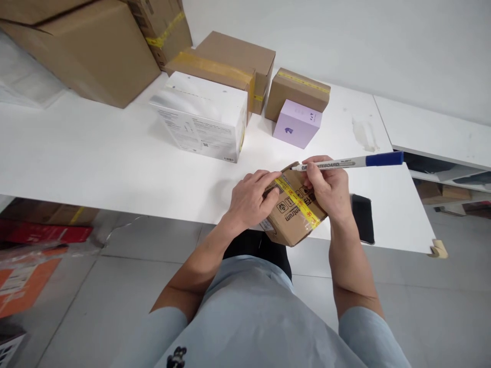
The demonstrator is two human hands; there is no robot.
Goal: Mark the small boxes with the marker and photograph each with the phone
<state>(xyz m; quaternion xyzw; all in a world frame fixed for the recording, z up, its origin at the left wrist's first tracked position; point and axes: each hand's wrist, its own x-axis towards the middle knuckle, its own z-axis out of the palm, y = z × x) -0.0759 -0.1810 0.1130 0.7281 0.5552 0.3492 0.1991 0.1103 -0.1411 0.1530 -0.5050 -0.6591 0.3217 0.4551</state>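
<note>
In our right hand (pixel 328 188) we pinch a white marker (pixel 337 163), blue cap on its rear end, tip at the far edge of a taped carton (pixel 292 221); whether it touches, we cannot tell. Our left hand (pixel 252 199) lies on that carton, thumb spread from the fingers. The carton is at the near edge of our desk (pixel 115 168). A dark phone (pixel 362 219) lies beside our right wrist. Beyond, we see a purple box (pixel 298 124) and a white box (pixel 201 120), with brown boxes (pixel 240 53) behind.
</note>
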